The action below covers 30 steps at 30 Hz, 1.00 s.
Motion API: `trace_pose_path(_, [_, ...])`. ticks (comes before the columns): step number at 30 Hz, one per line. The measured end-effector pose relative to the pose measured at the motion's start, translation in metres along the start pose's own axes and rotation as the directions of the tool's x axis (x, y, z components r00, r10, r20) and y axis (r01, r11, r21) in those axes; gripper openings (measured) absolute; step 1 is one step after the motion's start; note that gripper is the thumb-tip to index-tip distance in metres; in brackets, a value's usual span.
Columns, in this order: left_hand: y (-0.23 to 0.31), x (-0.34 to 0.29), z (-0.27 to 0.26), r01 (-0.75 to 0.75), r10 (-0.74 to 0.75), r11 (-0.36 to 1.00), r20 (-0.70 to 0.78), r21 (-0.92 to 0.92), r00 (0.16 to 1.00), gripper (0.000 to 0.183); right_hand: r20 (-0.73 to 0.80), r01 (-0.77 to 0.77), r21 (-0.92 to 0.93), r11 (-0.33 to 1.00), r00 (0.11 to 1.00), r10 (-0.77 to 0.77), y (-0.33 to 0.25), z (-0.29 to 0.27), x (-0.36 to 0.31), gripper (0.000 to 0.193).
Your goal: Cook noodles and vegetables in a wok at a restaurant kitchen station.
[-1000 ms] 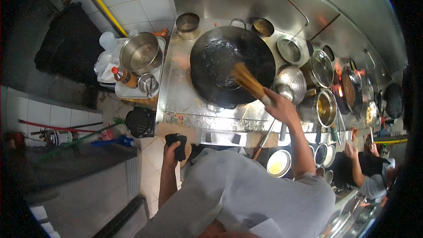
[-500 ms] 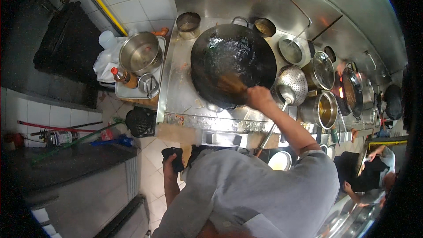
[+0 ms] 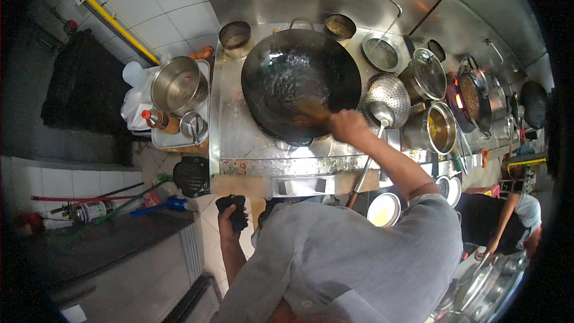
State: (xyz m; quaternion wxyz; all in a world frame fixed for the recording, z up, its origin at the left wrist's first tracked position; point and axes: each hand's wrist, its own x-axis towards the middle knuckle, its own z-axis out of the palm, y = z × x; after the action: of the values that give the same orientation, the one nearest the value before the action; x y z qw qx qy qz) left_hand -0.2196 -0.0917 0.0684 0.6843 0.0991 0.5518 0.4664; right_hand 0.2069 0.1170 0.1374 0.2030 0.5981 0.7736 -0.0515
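Note:
A big black wok (image 3: 287, 78) sits on the steel range, wet and shiny inside. My right hand (image 3: 348, 127) is closed round the end of a brown wok brush (image 3: 314, 112), whose bristles reach into the near right part of the wok and are smeared by motion. Down by the front of the range, my left hand (image 3: 226, 225) grips a folded black cloth (image 3: 237, 210), apart from the wok. Just right of the wok lie a perforated skimmer (image 3: 391, 87) and a long-handled ladle (image 3: 381, 111), its handle reaching over the range's front edge.
To the left, a metal tray (image 3: 206, 93) bears a steel pot (image 3: 179, 85), a sauce bottle (image 3: 160, 121) and a small cup (image 3: 194, 125). Steel pots (image 3: 440, 128) and another wok (image 3: 476, 97) line the right side. A co-worker (image 3: 508, 221) stands at far right.
The whole scene has shifted slightly left in view as my head turned. The brush has moved within the wok; both hands keep their hold. The co-worker's arms have changed position.

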Motion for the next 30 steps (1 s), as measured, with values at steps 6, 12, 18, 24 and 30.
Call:
trace_pose_path(6, [0.025,0.024,0.069,-0.022,0.008,0.994,0.128,0.106,0.992,0.042,-0.251,-0.232,0.300,0.925,0.917,0.311,0.065,-0.020,0.116,0.023])
trace_pose_path(12, [-0.008,0.100,0.163,0.247,-0.269,0.963,0.350,0.107,0.897,0.070,0.032,-0.001,0.589,0.808,0.999,-0.022,-0.044,-0.037,0.043,0.037])
trace_pose_path(18, [-0.028,0.104,0.258,0.220,-0.248,0.953,0.123,0.209,0.961,0.064,0.074,-0.105,0.059,0.993,0.992,0.101,0.055,-0.034,-0.017,0.031])
trace_pose_path(24, [-0.076,0.150,0.276,0.128,-0.115,0.978,-0.084,0.165,0.990,0.044,-0.118,-0.222,0.552,0.804,0.933,0.340,0.066,-0.010,0.129,0.041])
trace_pose_path(30, [-0.069,0.167,0.222,-0.424,0.421,0.872,0.069,0.245,0.904,0.055,-0.169,0.188,0.695,0.694,0.981,-0.097,-0.029,-0.007,0.045,0.060])
